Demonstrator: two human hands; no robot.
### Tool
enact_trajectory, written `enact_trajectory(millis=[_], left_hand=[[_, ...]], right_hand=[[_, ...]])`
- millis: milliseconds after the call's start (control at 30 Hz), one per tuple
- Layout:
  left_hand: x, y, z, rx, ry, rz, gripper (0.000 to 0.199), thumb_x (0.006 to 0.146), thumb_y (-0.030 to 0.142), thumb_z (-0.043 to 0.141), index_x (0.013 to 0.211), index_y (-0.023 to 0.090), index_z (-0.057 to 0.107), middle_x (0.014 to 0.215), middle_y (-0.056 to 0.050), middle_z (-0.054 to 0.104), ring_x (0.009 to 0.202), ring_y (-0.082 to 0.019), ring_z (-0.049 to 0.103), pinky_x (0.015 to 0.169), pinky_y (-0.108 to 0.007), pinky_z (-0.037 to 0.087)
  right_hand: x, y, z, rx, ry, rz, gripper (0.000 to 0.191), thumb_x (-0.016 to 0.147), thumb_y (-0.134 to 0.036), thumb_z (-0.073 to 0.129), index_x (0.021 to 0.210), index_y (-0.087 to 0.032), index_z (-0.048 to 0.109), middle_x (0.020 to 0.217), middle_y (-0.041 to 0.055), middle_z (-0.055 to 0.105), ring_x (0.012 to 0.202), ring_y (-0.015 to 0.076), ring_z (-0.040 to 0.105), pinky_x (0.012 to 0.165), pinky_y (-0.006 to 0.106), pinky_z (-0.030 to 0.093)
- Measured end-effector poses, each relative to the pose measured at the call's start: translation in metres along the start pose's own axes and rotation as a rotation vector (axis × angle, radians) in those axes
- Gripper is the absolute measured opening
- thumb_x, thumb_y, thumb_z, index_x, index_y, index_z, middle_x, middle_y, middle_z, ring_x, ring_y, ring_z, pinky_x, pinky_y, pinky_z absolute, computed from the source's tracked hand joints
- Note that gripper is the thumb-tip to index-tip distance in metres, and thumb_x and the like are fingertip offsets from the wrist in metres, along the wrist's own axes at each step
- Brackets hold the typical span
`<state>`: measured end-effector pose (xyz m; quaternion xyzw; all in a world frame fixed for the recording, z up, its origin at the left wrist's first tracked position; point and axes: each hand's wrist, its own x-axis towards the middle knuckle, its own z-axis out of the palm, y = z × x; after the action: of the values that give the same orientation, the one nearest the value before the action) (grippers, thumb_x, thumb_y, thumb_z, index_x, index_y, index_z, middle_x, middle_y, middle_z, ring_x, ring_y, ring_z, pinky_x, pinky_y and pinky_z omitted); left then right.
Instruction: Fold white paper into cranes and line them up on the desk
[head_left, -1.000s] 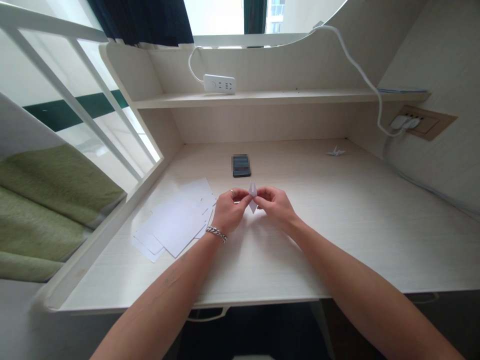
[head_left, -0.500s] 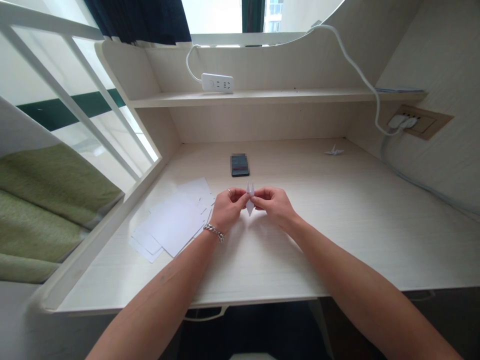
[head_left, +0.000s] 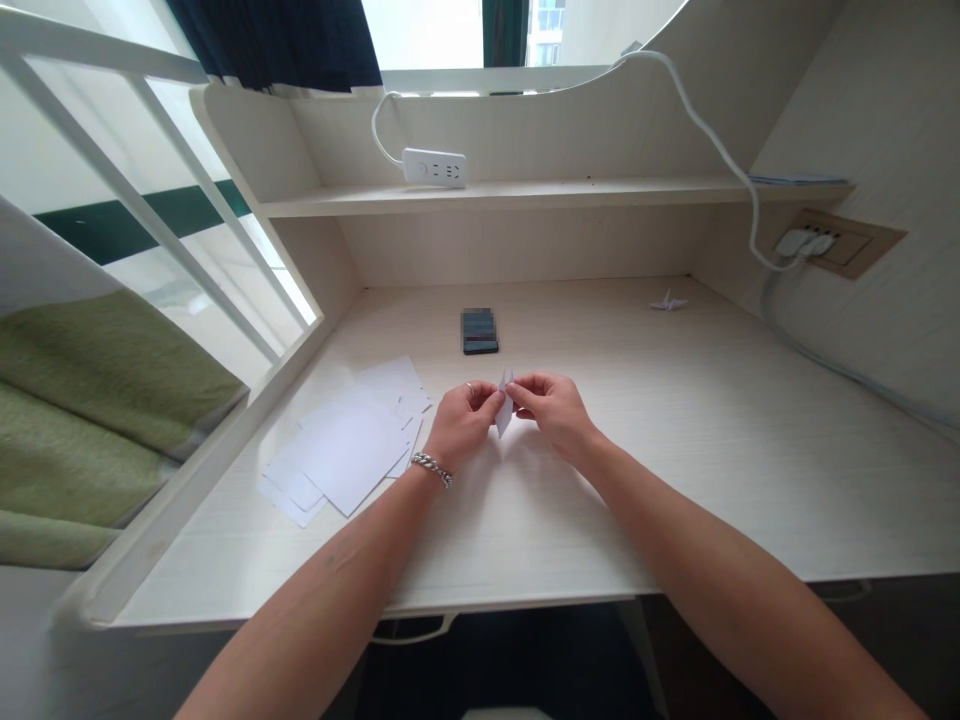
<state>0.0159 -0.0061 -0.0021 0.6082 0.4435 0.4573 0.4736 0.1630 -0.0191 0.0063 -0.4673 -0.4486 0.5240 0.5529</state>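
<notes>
My left hand and my right hand meet above the middle of the pale wooden desk. Between their fingertips they pinch a small folded white paper piece, narrow and pointed at both ends, held upright. A silver chain bracelet sits on my left wrist and a ring on one left finger. Just left of my left hand lies a loose stack of white paper sheets.
A dark phone lies flat behind my hands. A finished small paper crane rests at the back right. A white power strip sits on the shelf, its cable running to a wall socket. A green blanket lies at left.
The two upper points of the folded paper have come together into one narrow tip. Both hands stayed in place, with small finger shifts.
</notes>
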Motion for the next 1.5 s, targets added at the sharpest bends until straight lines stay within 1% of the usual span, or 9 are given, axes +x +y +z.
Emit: enact_trajectory(millis=[167,300,433,533,700,833,933,1167,1500], left_hand=[[0.000,-0.002,-0.001,0.016,0.012,0.041,0.029,0.072,0.041,0.074,0.080,0.013,0.068,0.075,-0.007,0.071,0.067,-0.016,0.065,0.061,-0.026,0.049],[-0.001,0.001,-0.002,0.100,0.011,0.074,0.028,0.075,0.041,0.071,0.077,0.013,0.068,0.072,-0.006,0.070,0.064,-0.014,0.062,0.058,-0.025,0.046],[-0.003,0.005,-0.002,0.151,-0.009,0.059,0.027,0.075,0.040,0.069,0.077,0.013,0.068,0.071,-0.006,0.069,0.062,-0.014,0.059,0.057,-0.025,0.044],[-0.003,0.007,-0.001,0.113,-0.012,0.041,0.027,0.075,0.040,0.069,0.077,0.012,0.068,0.070,-0.005,0.069,0.062,-0.013,0.059,0.058,-0.024,0.044],[-0.003,0.008,0.001,-0.035,-0.018,0.002,0.028,0.070,0.040,0.073,0.076,0.013,0.067,0.067,-0.004,0.068,0.061,-0.013,0.059,0.057,-0.024,0.045],[-0.004,0.009,-0.001,-0.001,-0.006,0.011,0.029,0.069,0.041,0.075,0.074,0.013,0.069,0.067,-0.004,0.068,0.060,-0.013,0.059,0.056,-0.024,0.044],[-0.005,0.009,-0.001,0.048,-0.009,0.018,0.032,0.069,0.044,0.075,0.075,0.013,0.070,0.068,-0.005,0.069,0.061,-0.014,0.059,0.056,-0.024,0.043],[-0.004,0.008,-0.002,0.101,-0.005,0.043,0.028,0.070,0.041,0.073,0.072,0.014,0.067,0.068,-0.004,0.067,0.061,-0.014,0.058,0.057,-0.024,0.042],[-0.003,0.006,-0.004,0.100,-0.058,0.056,0.023,0.070,0.037,0.072,0.072,0.015,0.067,0.067,-0.003,0.065,0.060,-0.013,0.056,0.055,-0.024,0.043]], right_hand=[[0.000,0.000,0.001,-0.021,0.013,-0.037,0.031,0.061,-0.043,0.079,0.071,-0.016,0.069,0.067,0.0024,0.067,0.063,0.0132,0.059,0.062,0.028,0.047],[-0.002,-0.002,0.000,-0.006,-0.023,-0.033,0.033,0.062,-0.045,0.079,0.075,-0.016,0.069,0.072,0.0030,0.068,0.068,0.0147,0.061,0.061,0.027,0.048],[-0.001,-0.002,-0.001,-0.021,-0.004,-0.059,0.033,0.066,-0.046,0.077,0.078,-0.016,0.070,0.074,0.0028,0.067,0.068,0.0137,0.060,0.062,0.027,0.049],[0.000,-0.001,-0.001,-0.030,0.001,-0.086,0.033,0.067,-0.047,0.075,0.075,-0.016,0.069,0.071,0.0025,0.067,0.066,0.0132,0.059,0.062,0.027,0.049],[0.001,0.001,0.000,-0.005,0.023,-0.123,0.033,0.066,-0.047,0.077,0.074,-0.016,0.068,0.067,0.0019,0.066,0.063,0.0134,0.058,0.063,0.029,0.050],[-0.001,-0.001,-0.001,0.027,-0.012,-0.128,0.033,0.059,-0.040,0.083,0.077,-0.017,0.068,0.074,0.0027,0.068,0.070,0.0155,0.062,0.065,0.029,0.050],[-0.001,-0.001,-0.002,0.043,-0.032,-0.150,0.036,0.054,-0.037,0.086,0.077,-0.017,0.068,0.073,0.0025,0.067,0.071,0.0162,0.062,0.067,0.030,0.050],[-0.001,-0.004,-0.002,0.109,0.006,-0.085,0.036,0.047,-0.033,0.089,0.072,-0.016,0.069,0.070,0.0019,0.067,0.067,0.0144,0.060,0.067,0.030,0.049],[-0.002,-0.009,-0.002,0.162,0.038,-0.020,0.039,0.042,-0.033,0.091,0.070,-0.017,0.068,0.067,0.0006,0.066,0.065,0.0144,0.060,0.071,0.034,0.051]])
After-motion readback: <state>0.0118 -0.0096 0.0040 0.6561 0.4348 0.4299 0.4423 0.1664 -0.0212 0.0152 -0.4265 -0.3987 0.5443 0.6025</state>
